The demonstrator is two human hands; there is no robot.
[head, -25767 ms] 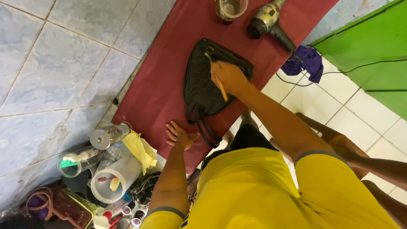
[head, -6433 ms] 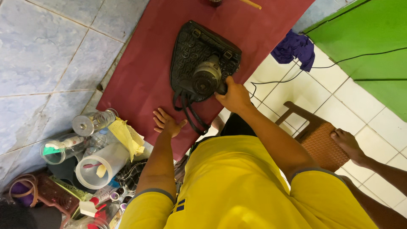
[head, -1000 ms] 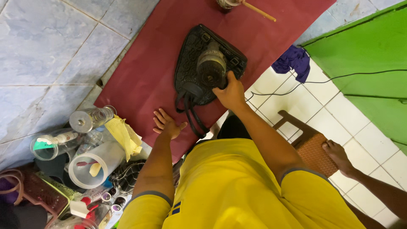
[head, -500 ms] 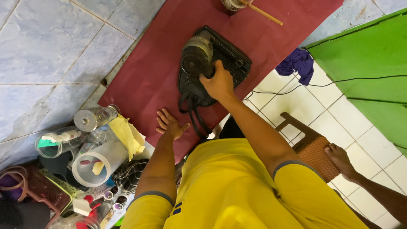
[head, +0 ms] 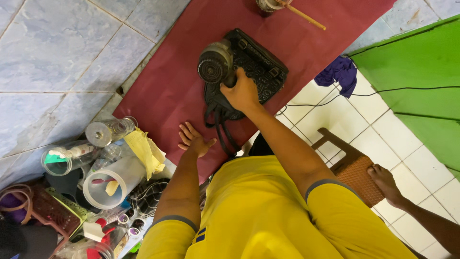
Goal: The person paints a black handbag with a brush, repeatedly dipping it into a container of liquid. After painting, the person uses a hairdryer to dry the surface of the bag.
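1. Your right hand (head: 242, 91) has its fingers wrapped around the handle of a grey, round-nosed handheld power tool (head: 214, 64), holding it over the black textured leather bag (head: 256, 67).
2. That bag lies flat on the dark red mat (head: 167, 86) covering the counter, with its black straps (head: 220, 129) trailing toward your body.
3. The tool's round front end points toward the blue-grey tiled wall (head: 57, 57) and sits at the bag's left edge; whether it touches the leather cannot be told.
4. Your left hand (head: 194, 140) rests flat on the mat, fingers spread and holding nothing, just beside the straps.
5. To the left of that hand stands a cluster of clear plastic jars (head: 103, 132), a crumpled yellow cloth (head: 143, 149) and a white plastic tub (head: 110, 181).
6. At the mat's far end sits a small round pot with a thin wooden stick (head: 302, 13) in it.
7. A blue cloth (head: 340, 72) lies on the white tiled floor beside the green wall (head: 412, 81), and a brown wooden stool (head: 350, 163) stands near a bare foot (head: 385, 184).
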